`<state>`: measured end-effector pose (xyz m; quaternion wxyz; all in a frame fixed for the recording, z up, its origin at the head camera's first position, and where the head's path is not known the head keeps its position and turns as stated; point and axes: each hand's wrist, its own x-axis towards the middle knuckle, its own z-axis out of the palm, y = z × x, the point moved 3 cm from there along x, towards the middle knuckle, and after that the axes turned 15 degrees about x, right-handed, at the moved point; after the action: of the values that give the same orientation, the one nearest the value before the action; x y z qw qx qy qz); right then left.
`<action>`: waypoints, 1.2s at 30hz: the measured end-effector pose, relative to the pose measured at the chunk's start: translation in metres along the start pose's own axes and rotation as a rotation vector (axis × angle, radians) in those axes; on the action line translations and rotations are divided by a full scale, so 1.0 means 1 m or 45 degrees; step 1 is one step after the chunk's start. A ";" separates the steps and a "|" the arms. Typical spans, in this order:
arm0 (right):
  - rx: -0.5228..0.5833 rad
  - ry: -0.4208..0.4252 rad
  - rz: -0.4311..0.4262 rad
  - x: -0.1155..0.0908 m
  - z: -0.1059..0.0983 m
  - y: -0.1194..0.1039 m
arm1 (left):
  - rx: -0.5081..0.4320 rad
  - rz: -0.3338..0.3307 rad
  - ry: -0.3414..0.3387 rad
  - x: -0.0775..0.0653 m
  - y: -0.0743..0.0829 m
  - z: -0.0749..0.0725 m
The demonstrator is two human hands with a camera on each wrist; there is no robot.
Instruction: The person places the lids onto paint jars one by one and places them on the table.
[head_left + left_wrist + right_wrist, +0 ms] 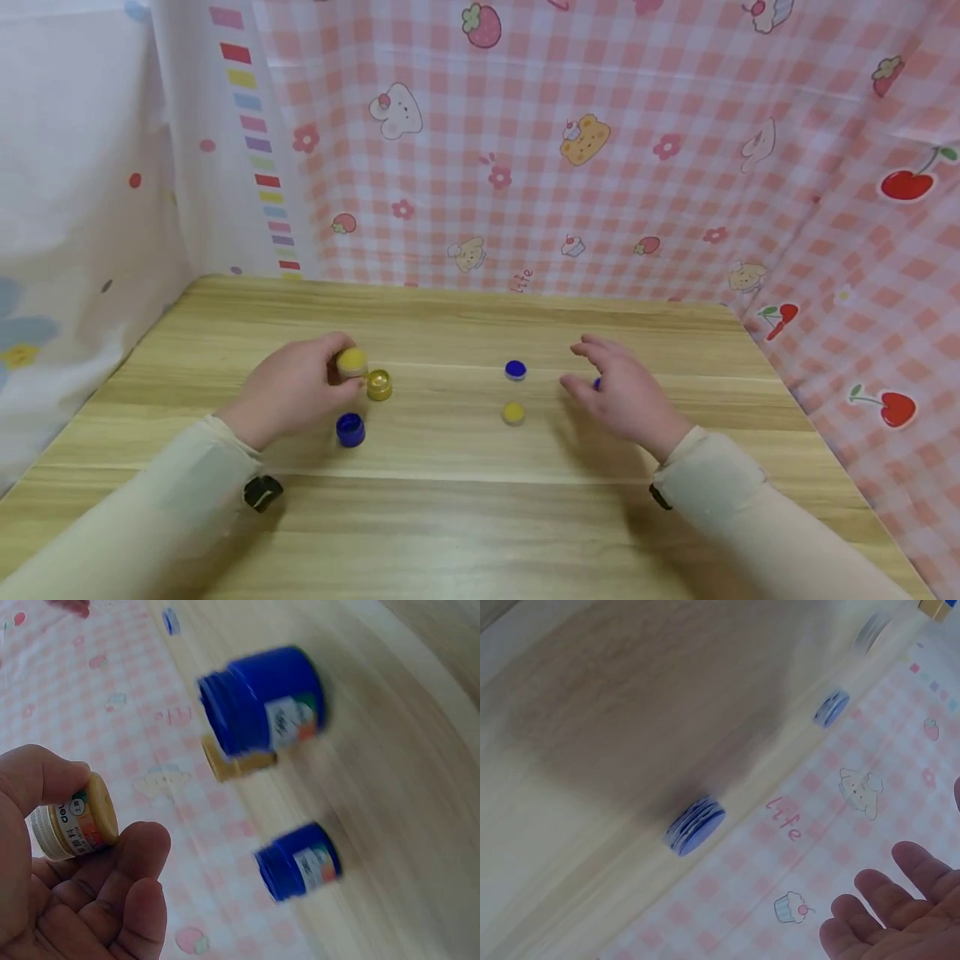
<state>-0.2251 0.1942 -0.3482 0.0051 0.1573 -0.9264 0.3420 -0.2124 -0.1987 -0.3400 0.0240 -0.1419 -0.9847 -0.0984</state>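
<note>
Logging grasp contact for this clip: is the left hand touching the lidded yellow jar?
Touching. The left wrist view shows the left hand gripping the lidded yellow jar, the thumb against its side with no gap.

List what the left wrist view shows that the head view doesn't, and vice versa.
Only the left wrist view: a second blue jar, farther from that camera, and the printed labels on the jars.

Only the head view: a yellow lid on the table, and a second blue lid mostly hidden by the right hand.

Both: the left hand holding a yellow-lidded jar, the open gold jar, one open blue jar, one blue lid.
</note>
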 end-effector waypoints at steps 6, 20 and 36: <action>-0.017 -0.009 0.004 -0.001 -0.003 0.002 | 0.007 -0.014 -0.039 -0.005 -0.007 -0.001; -0.047 -0.011 0.007 -0.002 -0.007 0.006 | 0.049 0.005 -0.023 -0.008 -0.012 -0.001; -0.049 -0.035 0.057 0.000 -0.015 0.016 | 0.120 0.078 -0.207 -0.027 -0.050 0.011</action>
<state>-0.2314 0.2156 -0.3468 -0.0123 0.1409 -0.9361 0.3219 -0.2013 -0.2512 -0.3621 -0.0465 -0.1781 -0.9821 -0.0395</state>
